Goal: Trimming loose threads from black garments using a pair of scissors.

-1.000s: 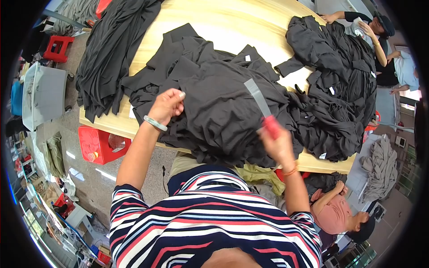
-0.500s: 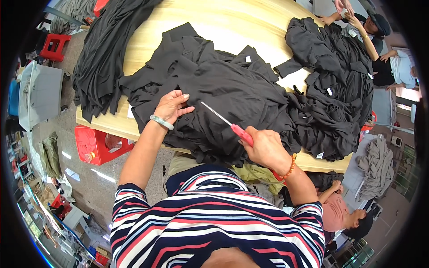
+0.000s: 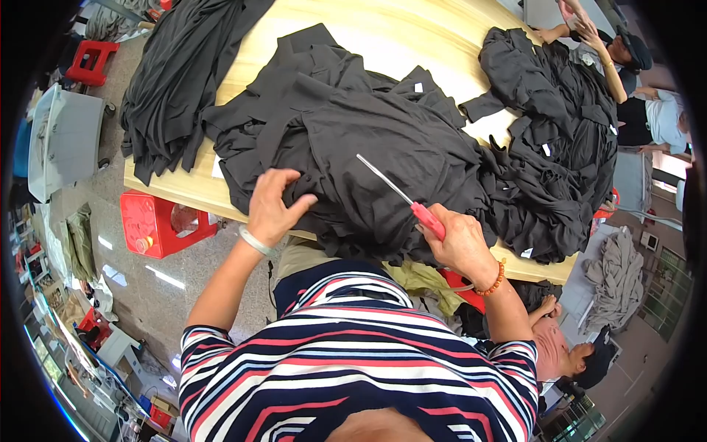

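Observation:
A heap of black garments [image 3: 383,140] lies in front of me at the near edge of the table. My left hand [image 3: 274,206] is over the heap's near left edge, thumb and fingers spread apart, with nothing visible in it. My right hand [image 3: 460,239] grips the handle of a red-handled tool with a long thin metal shaft [image 3: 387,180], much like a screwdriver. The shaft points up and to the left above the dark cloth; its tip appears apart from the fabric.
More black garments [image 3: 560,140] are piled on the right, and others [image 3: 184,81] drape over the table [image 3: 390,33] at far left. A red stool [image 3: 147,225] stands by the near left corner. Other people, one in a pink top [image 3: 552,346], are at the right.
My left hand has drawn a little nearer to me, its fingers spreading wider. The right hand and its tool have shifted slightly right. The heap's cloth has moved a little.

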